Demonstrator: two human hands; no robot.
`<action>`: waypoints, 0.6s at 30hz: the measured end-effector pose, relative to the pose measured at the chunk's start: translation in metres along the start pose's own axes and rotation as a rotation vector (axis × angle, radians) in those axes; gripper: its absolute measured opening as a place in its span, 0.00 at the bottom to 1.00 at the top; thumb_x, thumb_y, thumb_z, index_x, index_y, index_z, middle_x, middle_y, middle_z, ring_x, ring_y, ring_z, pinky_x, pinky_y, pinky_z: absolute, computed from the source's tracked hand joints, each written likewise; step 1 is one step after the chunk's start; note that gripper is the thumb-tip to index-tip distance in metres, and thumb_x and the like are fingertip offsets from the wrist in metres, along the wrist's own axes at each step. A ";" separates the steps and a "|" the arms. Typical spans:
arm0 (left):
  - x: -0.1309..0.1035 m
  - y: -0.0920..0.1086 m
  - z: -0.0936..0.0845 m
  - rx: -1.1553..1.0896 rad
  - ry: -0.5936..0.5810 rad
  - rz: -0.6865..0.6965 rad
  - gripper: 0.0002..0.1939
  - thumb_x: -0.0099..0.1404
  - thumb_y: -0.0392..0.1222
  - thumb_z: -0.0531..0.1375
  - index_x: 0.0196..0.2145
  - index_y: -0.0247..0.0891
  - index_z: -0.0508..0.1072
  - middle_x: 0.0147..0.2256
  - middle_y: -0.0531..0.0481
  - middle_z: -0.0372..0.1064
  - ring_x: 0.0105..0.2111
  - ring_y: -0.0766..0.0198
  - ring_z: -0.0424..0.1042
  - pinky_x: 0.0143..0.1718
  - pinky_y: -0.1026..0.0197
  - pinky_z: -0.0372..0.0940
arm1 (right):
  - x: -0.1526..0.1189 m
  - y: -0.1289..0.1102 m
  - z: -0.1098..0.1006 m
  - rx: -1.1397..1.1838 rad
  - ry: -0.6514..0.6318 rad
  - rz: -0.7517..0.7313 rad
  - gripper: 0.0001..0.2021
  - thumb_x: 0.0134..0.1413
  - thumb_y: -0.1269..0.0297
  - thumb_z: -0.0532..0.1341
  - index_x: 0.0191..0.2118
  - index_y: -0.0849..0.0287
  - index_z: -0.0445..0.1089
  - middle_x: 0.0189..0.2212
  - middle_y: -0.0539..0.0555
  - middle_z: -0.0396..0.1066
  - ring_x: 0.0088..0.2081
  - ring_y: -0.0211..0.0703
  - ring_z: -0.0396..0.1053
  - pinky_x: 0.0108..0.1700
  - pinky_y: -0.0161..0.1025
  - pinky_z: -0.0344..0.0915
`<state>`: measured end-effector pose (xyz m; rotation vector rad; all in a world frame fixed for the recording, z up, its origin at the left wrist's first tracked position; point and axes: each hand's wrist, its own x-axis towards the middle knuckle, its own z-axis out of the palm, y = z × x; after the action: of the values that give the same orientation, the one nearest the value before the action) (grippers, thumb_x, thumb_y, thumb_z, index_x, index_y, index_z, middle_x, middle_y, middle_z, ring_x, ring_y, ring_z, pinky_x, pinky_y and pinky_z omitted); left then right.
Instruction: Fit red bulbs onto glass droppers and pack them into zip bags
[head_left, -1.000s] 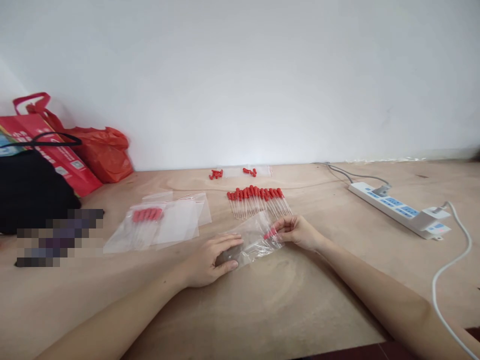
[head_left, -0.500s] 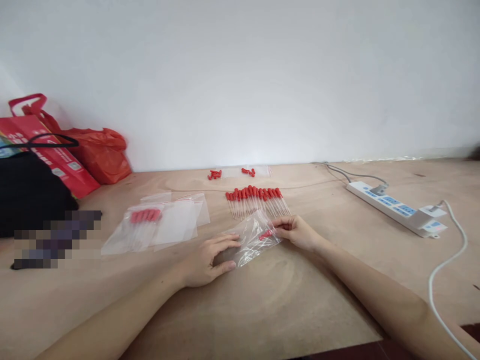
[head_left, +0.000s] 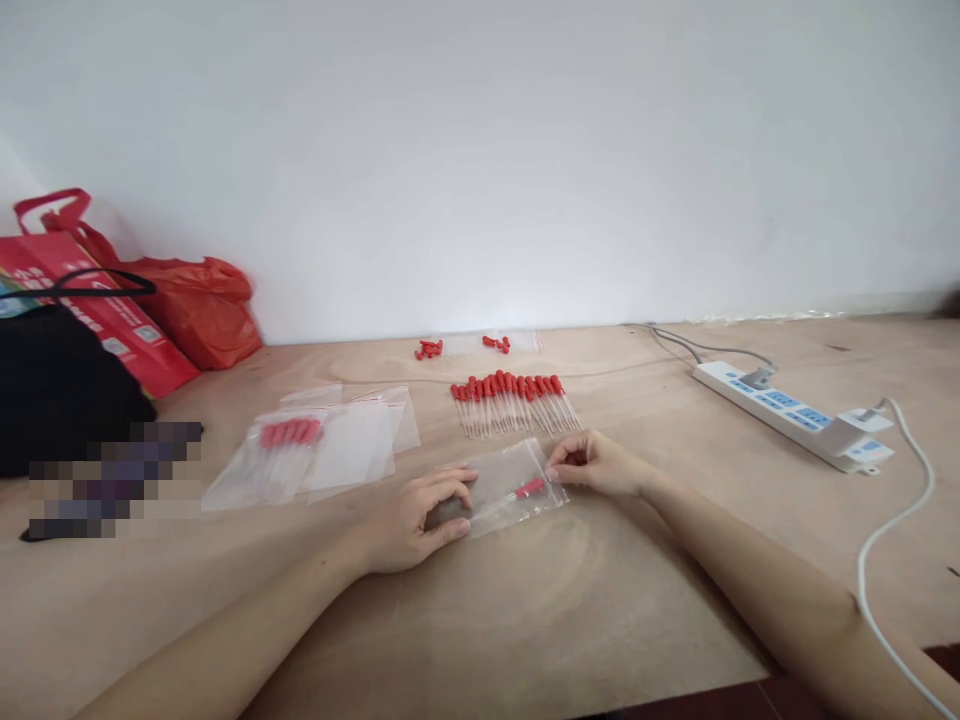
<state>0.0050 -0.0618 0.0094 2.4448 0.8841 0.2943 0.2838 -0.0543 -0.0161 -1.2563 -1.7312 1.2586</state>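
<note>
A clear zip bag (head_left: 499,472) lies on the wooden table, with one red-bulbed dropper (head_left: 529,488) inside it. My right hand (head_left: 600,465) pinches the bag's right edge by the zip strip between thumb and fingertips. At the opposite end, my left hand (head_left: 416,520) rests on the table with thumb and fingers apart, touching the bag's left edge. Just behind the bag is a row of several droppers (head_left: 514,400), red bulbs pointing away from me. To the left, a filled bag of droppers (head_left: 291,433) lies beside flat zip bags (head_left: 352,447).
Loose red bulbs (head_left: 429,349) and more thin clear tubes lie near the wall. A white power strip (head_left: 787,412) with a cable (head_left: 862,560) is on the right. Red bags (head_left: 202,310) and a black bag (head_left: 64,390) stand at the left.
The zip bag, which was tilted and crumpled, now lies flatter and straighter, with the dropper inside more plainly seen. My right hand still pinches its right edge; my left hand has barely moved.
</note>
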 end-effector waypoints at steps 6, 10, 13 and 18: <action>0.000 -0.001 0.000 0.019 -0.016 0.024 0.13 0.62 0.43 0.52 0.45 0.44 0.66 0.54 0.50 0.56 0.56 0.57 0.52 0.54 0.52 0.52 | 0.037 0.008 -0.038 -0.228 0.626 0.109 0.08 0.39 0.61 0.59 0.23 0.61 0.68 0.20 0.50 0.67 0.22 0.34 0.61 0.25 0.32 0.57; 0.000 -0.002 0.002 0.045 -0.002 0.049 0.15 0.62 0.37 0.49 0.45 0.45 0.67 0.54 0.51 0.57 0.56 0.58 0.51 0.54 0.53 0.52 | 0.070 0.013 -0.053 -0.297 0.755 0.185 0.09 0.38 0.62 0.59 0.28 0.62 0.68 0.25 0.53 0.69 0.26 0.36 0.64 0.28 0.32 0.58; -0.001 -0.002 0.002 0.049 0.007 0.059 0.16 0.61 0.36 0.49 0.46 0.45 0.67 0.54 0.52 0.57 0.56 0.59 0.52 0.54 0.53 0.53 | 0.085 0.015 -0.053 -0.317 0.763 0.257 0.09 0.35 0.62 0.61 0.26 0.61 0.68 0.23 0.53 0.68 0.26 0.38 0.64 0.26 0.33 0.57; -0.002 0.000 0.001 0.055 -0.008 0.044 0.17 0.61 0.39 0.52 0.48 0.45 0.65 0.54 0.51 0.56 0.56 0.58 0.52 0.54 0.52 0.53 | 0.095 0.018 -0.051 -0.298 0.732 0.358 0.07 0.32 0.63 0.62 0.18 0.61 0.66 0.16 0.52 0.64 0.23 0.41 0.64 0.23 0.34 0.54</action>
<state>0.0035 -0.0634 0.0087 2.5166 0.8463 0.2801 0.3034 0.0535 -0.0191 -1.9596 -1.2036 0.5791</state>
